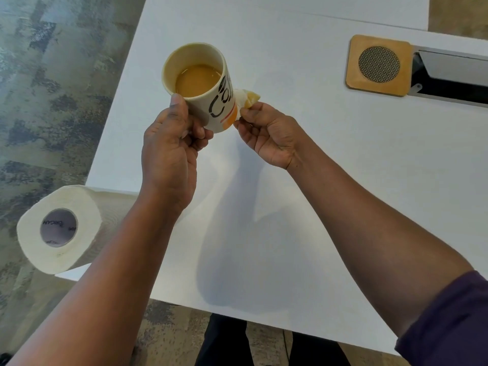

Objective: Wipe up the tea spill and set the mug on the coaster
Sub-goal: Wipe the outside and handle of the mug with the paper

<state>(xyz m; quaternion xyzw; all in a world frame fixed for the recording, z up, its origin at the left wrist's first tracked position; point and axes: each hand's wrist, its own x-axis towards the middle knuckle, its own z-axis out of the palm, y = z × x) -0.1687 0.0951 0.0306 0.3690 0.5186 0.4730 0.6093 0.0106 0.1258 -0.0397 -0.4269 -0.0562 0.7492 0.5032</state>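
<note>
The white desk is seen smooth and matte, with no tea left visible on it, so the wiping is judged largely done; a paper towel roll, soft and cylindrical, lies on its side at the desk's near left corner, overhanging the edge; the square wooden coaster, with a round woven mesh inset, sits well apart at the far right and is not yet occupied; the mug, glazed cream ceramic with dark lettering, is held tilted above the desk, milky tea inside; the left hand has its grip clamped around the handle side; the right hand pinches a crumpled, tea-stained tissue against the mug's base, apparently drying it; placement on the coaster remains.
</note>
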